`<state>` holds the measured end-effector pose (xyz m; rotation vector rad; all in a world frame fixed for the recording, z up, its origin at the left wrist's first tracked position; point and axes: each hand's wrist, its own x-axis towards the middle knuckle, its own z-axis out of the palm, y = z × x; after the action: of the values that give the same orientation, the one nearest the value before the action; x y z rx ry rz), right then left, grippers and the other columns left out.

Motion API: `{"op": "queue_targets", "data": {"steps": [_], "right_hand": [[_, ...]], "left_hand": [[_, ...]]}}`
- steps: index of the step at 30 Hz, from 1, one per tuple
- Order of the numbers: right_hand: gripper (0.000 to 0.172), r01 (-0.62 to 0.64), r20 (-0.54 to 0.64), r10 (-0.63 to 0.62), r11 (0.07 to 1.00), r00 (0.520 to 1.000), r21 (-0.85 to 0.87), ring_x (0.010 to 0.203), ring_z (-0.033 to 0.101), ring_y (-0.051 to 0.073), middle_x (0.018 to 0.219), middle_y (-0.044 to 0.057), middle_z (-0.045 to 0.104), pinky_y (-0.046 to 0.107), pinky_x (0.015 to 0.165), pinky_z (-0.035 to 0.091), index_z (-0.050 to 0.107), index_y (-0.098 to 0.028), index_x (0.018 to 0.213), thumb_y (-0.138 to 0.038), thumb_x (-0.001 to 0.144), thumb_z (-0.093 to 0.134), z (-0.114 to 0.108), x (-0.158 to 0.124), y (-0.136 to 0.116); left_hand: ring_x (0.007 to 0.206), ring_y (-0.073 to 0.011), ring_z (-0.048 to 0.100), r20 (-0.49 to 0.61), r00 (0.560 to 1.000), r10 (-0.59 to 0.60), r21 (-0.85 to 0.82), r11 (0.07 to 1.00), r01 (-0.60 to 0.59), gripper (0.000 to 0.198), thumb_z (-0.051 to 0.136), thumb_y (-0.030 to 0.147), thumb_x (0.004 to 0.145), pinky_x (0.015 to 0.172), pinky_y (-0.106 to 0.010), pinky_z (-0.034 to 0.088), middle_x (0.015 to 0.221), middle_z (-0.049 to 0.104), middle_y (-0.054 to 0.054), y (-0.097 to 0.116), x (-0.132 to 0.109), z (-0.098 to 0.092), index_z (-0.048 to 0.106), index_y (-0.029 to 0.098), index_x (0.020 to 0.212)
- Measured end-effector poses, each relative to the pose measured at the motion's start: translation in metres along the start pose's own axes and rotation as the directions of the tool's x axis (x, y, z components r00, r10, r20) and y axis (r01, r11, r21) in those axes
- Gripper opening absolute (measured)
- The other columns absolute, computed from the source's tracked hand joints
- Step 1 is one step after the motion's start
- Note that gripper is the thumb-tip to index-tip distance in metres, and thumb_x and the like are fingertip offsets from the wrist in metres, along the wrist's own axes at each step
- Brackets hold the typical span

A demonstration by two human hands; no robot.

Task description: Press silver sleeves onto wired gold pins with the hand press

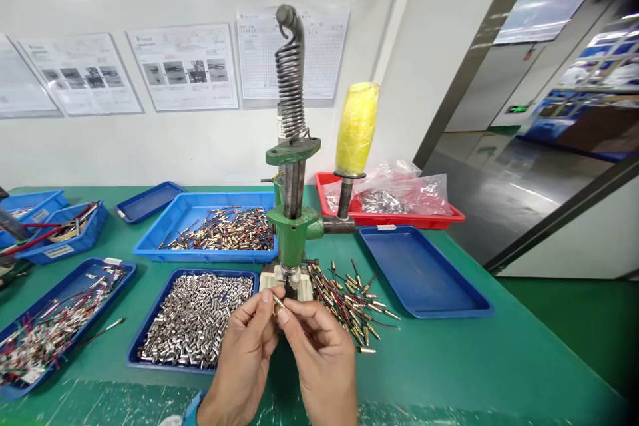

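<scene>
Between the fingertips of both hands is a small brass-coloured cylindrical part (pixel 278 301), partly hidden by the thumbs. My left hand (pixel 249 339) pinches it from the left, and my right hand (pixel 319 346) grips its other end. Just beyond the fingers stands a green hand press (pixel 292 239) with a coil spring on top and a yellow-wrapped lever handle (pixel 357 130). Its pale base block (pixel 304 287) is right behind my fingertips. To the right of the press lies a loose pile of brass parts with red and black wires (pixel 349 306).
Left of my hands sits a blue tray of small silvery metal caps (pixel 194 319). Behind it, a light-blue tray (pixel 150 239) holds wired brass parts. More wired parts fill a tray (pixel 122 273) at far left. A dark-blue tray (pixel 424 273) and a red bin with plastic bags (pixel 429 218) stand right.
</scene>
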<state>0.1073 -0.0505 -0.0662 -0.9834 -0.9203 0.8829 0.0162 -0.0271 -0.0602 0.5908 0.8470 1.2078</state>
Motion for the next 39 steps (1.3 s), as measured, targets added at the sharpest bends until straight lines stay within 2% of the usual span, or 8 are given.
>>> {"op": "queue_targets", "data": {"steps": [4, 9, 14, 17, 22, 30, 36, 39], "right_hand": [[0.007, 0.151, 0.002, -0.155, 0.964, 0.988, -0.22, 0.073, 0.074, 0.018, 0.083, 0.006, 0.077, 0.026, 0.07, 0.061, 0.075, -0.019, 0.086, -0.023, 0.085, 0.069, -0.003, -0.003, 0.006], [0.015, 0.408, 0.059, -0.416, 0.839, 0.907, -0.361, 0.08, 0.074, 0.017, 0.086, 0.004, 0.077, 0.024, 0.077, 0.059, 0.074, -0.022, 0.088, -0.01, 0.084, 0.066, -0.006, -0.004, 0.004], [0.005, 0.119, 0.015, -0.118, 0.979, 0.993, -0.163, 0.075, 0.074, 0.016, 0.087, 0.005, 0.078, 0.022, 0.07, 0.06, 0.073, -0.02, 0.089, -0.022, 0.088, 0.068, -0.004, -0.005, 0.014], [0.01, -0.022, 0.053, 0.024, 0.999, 0.998, -0.027, 0.082, 0.075, 0.017, 0.093, 0.007, 0.078, 0.023, 0.074, 0.06, 0.071, -0.019, 0.092, -0.028, 0.089, 0.068, -0.005, -0.005, 0.02], [0.009, -0.024, 0.051, 0.022, 0.999, 0.998, 0.044, 0.087, 0.075, 0.018, 0.098, 0.007, 0.078, 0.024, 0.078, 0.06, 0.07, -0.019, 0.095, -0.027, 0.09, 0.068, -0.008, -0.006, 0.024], [0.008, -0.027, 0.046, 0.024, 0.996, 0.999, 0.084, 0.086, 0.074, 0.016, 0.096, 0.006, 0.078, 0.022, 0.078, 0.059, 0.071, -0.022, 0.094, -0.027, 0.089, 0.07, -0.009, -0.007, 0.025], [0.017, -0.075, 0.08, 0.069, 0.995, 0.994, 0.069, 0.084, 0.074, 0.019, 0.095, 0.008, 0.078, 0.026, 0.076, 0.059, 0.07, -0.019, 0.096, -0.034, 0.09, 0.067, -0.01, -0.002, 0.019], [0.024, -0.079, 0.079, 0.08, 0.997, 0.994, -0.016, 0.089, 0.073, 0.021, 0.099, 0.01, 0.076, 0.029, 0.079, 0.059, 0.071, -0.018, 0.1, -0.038, 0.089, 0.067, -0.014, 0.001, 0.015]], "left_hand": [[0.073, -0.016, 0.064, 0.026, 0.999, 0.025, 0.068, 0.997, -0.027, 0.036, 0.084, 0.048, 0.069, 0.065, -0.024, 0.052, 0.078, 0.069, -0.004, -0.003, 0.003, -0.006, 0.077, 0.018, 0.089], [0.066, -0.0132, 0.06, 0.023, 0.998, 0.06, 0.124, 0.99, -0.063, 0.036, 0.083, 0.048, 0.071, 0.061, -0.021, 0.049, 0.069, 0.066, -0.001, -0.004, 0.007, -0.01, 0.077, 0.017, 0.088], [0.065, -0.0133, 0.059, -0.03, 0.999, 0.041, 0.021, 0.999, -0.041, 0.04, 0.087, 0.05, 0.065, 0.064, -0.023, 0.05, 0.074, 0.067, -0.003, -0.007, 0.004, -0.003, 0.078, 0.017, 0.086], [0.059, -0.0113, 0.054, -0.055, 0.998, 0.039, 0.022, 0.999, -0.038, 0.043, 0.088, 0.051, 0.063, 0.062, -0.023, 0.049, 0.064, 0.059, 0.0, -0.009, 0.004, -0.002, 0.079, 0.016, 0.087], [0.046, -0.0049, 0.026, -0.006, 0.998, 0.056, 0.105, 0.993, -0.055, 0.049, 0.084, 0.053, 0.068, 0.046, -0.017, 0.03, 0.049, 0.033, 0.009, -0.01, 0.003, -0.011, 0.079, 0.014, 0.096], [0.047, -0.0043, 0.022, 0.051, 0.998, 0.021, 0.115, 0.993, -0.027, 0.051, 0.088, 0.052, 0.062, 0.045, -0.016, 0.025, 0.049, 0.033, 0.008, -0.004, 0.002, -0.009, 0.081, 0.014, 0.095], [0.061, -0.0105, 0.052, 0.071, 0.997, 0.03, 0.126, 0.991, -0.039, 0.041, 0.091, 0.045, 0.06, 0.068, -0.023, 0.051, 0.067, 0.062, -0.002, 0.004, 0.005, -0.001, 0.082, 0.017, 0.088], [0.069, -0.0159, 0.06, 0.09, 0.995, 0.05, 0.193, 0.979, -0.066, 0.041, 0.087, 0.047, 0.064, 0.074, -0.028, 0.052, 0.073, 0.068, -0.005, 0.008, 0.01, 0.002, 0.081, 0.016, 0.09]]}}
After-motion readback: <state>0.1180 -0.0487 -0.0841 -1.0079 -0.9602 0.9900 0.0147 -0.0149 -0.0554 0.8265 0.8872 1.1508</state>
